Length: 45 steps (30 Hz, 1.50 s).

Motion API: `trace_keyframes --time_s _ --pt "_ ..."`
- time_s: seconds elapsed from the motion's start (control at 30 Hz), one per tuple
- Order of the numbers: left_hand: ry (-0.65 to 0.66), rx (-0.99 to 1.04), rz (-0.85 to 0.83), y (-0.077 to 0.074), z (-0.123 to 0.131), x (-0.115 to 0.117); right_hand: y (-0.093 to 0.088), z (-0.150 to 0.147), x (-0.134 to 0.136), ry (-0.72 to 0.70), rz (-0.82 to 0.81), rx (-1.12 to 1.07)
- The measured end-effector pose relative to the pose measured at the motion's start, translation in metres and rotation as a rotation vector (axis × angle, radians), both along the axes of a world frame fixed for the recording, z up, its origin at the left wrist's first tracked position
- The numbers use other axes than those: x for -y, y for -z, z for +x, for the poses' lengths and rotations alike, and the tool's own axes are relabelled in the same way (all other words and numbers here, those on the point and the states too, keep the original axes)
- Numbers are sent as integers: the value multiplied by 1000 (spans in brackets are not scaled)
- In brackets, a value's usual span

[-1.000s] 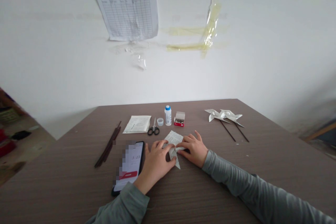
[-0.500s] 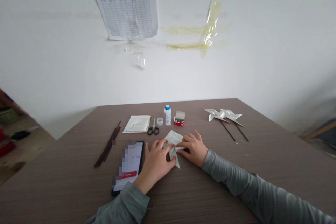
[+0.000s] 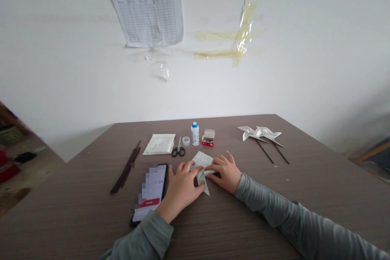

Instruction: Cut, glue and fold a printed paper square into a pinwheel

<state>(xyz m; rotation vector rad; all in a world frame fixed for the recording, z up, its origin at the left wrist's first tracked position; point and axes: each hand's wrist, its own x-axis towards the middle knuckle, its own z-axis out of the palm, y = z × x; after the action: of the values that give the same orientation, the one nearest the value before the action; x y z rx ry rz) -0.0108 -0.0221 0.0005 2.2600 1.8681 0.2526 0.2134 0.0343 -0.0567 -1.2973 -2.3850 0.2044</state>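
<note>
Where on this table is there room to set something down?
Free: between the red box of clips and the paper pinwheels, and right of the right hand. Crowded: around the scissors, bottle and phone beside the left hand.

Folded paper [image 3: 202,162]: one sheet, off-white, printed with small dense text; fine detail unreadable. Creased into a pointed, irregular shape, not flat. Broad flap angles toward far right; narrow tip [image 3: 206,189] points near, slightly right. Lies low on table [image 3: 274,211], centre-near, its far part uncovered. Middle section partly hidden under fingers of left hand [image 3: 181,191], which press on it from left. Right hand [image 3: 224,174] rests against its right side, fingers over the fold. Sheet edges look crisp, no tears visible.
</note>
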Motion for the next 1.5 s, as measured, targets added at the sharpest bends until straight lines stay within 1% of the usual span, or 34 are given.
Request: trace_keyframes --time_s 0.07,0.27,0.53,0.7,0.87,1.07,1.33,1.5 --pt "-4 0 2 0 1 0 -1 0 0 -2 -1 -4" --pt "-31 -48 -13 3 2 -2 -5 -2 1 29 -87 34" --pt "-18 -35 -8 2 1 -1 11 2 -8 -25 -4 26" --pt "-6 -32 -36 -4 0 0 10 1 -7 -7 -46 6" --pt "0 -42 -64 -6 0 0 8 2 -6 -13 -45 -9" --pt "-8 -27 -38 -3 1 1 8 3 -7 4 -55 -6" --pt "-30 14 9 3 -2 -2 4 0 -5 -2 -20 37" --pt "-12 16 54 8 -3 -1 6 1 -6 0 -12 28"
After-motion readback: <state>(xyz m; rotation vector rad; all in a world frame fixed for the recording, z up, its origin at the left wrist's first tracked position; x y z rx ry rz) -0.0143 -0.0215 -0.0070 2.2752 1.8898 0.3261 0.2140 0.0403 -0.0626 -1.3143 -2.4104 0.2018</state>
